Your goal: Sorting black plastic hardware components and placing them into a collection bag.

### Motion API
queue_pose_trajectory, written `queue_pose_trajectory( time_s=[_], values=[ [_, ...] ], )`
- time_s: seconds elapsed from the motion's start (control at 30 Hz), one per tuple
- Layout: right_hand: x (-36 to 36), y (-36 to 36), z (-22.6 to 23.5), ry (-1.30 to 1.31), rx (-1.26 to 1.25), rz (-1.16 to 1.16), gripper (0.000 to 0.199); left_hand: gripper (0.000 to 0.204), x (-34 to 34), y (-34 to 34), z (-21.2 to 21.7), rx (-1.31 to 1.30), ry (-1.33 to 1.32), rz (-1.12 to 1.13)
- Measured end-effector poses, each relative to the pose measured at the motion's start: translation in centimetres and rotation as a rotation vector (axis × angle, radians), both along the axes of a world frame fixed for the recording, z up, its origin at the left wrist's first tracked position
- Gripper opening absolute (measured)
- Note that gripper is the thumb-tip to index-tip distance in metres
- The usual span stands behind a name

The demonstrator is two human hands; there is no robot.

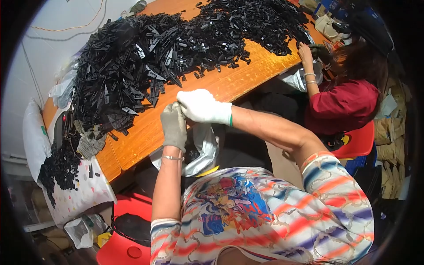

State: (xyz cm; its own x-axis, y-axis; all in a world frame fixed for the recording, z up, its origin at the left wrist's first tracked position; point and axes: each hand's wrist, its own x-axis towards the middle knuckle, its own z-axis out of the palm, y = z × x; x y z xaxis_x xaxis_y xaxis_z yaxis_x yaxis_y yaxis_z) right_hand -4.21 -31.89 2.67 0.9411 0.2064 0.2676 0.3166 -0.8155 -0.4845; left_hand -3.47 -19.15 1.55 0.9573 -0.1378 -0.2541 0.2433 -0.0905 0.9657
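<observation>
My left hand [174,126], in a grey glove, is closed in front of the table's near edge. Against its fingers, my right hand [204,106] in a white glove is closed too, fingertips pressed together. Whatever they pinch between them is hidden or too small to name. Just beyond the hands, a large heap of black plastic pieces [128,66], many long and pointed, spreads over the orange-brown wooden table [143,151]. Below the hands, a pale plastic bag [206,148] hangs open by my lap, with dark contents partly showing.
To the right, a co-worker in a red top [346,106] reaches a hand [305,55] to the heap. At left, smaller black bits [62,170] and a grey knitted glove [91,143] lie by a patterned cloth [95,190]. A red chair [121,251] stands lower left.
</observation>
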Motion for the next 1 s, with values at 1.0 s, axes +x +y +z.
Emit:
queue_pose_trajectory(
  time_s=[1.0],
  values=[
    [2.5, -2.8, -1.8, 0.272, 0.428, -0.203, 0.018, 0.024, -8.3, 8.0, -2.5, 0.957, -0.669, -0.244]
  ],
)
